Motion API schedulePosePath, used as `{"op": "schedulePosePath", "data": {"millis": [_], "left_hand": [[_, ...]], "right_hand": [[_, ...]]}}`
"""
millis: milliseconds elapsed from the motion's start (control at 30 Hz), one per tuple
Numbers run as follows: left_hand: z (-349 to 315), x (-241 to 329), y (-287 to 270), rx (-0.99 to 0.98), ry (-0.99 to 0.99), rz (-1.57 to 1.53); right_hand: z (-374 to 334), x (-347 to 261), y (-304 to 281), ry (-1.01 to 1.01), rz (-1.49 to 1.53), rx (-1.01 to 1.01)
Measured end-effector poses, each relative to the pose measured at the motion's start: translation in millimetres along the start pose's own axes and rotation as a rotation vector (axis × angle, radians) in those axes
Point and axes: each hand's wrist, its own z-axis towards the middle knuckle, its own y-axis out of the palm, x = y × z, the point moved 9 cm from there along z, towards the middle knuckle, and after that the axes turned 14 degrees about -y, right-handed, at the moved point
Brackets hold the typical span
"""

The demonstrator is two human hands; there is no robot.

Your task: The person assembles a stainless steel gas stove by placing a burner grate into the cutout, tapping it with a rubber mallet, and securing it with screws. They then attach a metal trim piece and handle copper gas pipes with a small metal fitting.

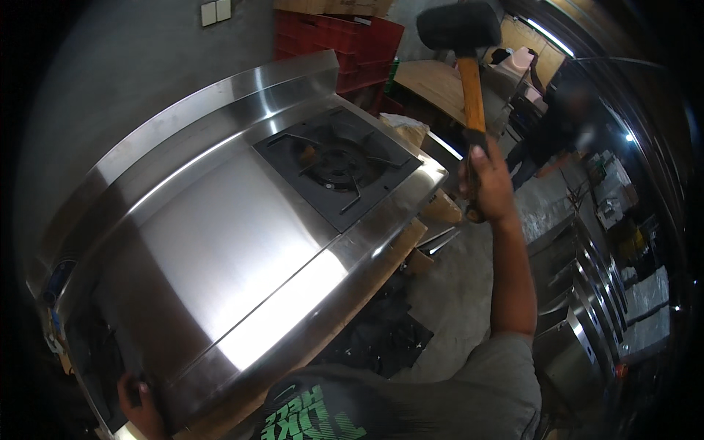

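Observation:
My right hand (490, 183) is wrapped round the black grip of a rubber mallet (473, 92). The mallet stands upright in the air, its black head on top and its wooden handle below, to the right of a stainless steel gas stove top (235, 227). My left hand (141, 407) rests at the stove's near left corner, thumb and finger bent and apart; its other fingers are hard to see. Close to it is a dark burner area (103, 345), mostly in shadow. At the stove's far right end sits a black burner plate (337, 167) with a pan support.
Red crates (337, 48) stand behind the stove beside a grey wall (139, 73). Wooden supports (403, 246) lie under its front edge, with dark sheeting (381, 330) on the floor. Another person (561, 128) stands at the far right. Shiny metal panels (579, 330) are stacked to my right.

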Motion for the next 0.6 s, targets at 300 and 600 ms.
{"op": "schedulePosePath", "data": {"millis": [300, 600], "left_hand": [[-2, 1, 0, -0.009, 0.034, -0.067], [-35, 45, -7, 0.200, 0.082, 0.018]], "right_hand": [[-99, 109, 17, 0.535, -0.262, -0.333], [-123, 54, 151, 0.248, 0.329, -0.141]]}}
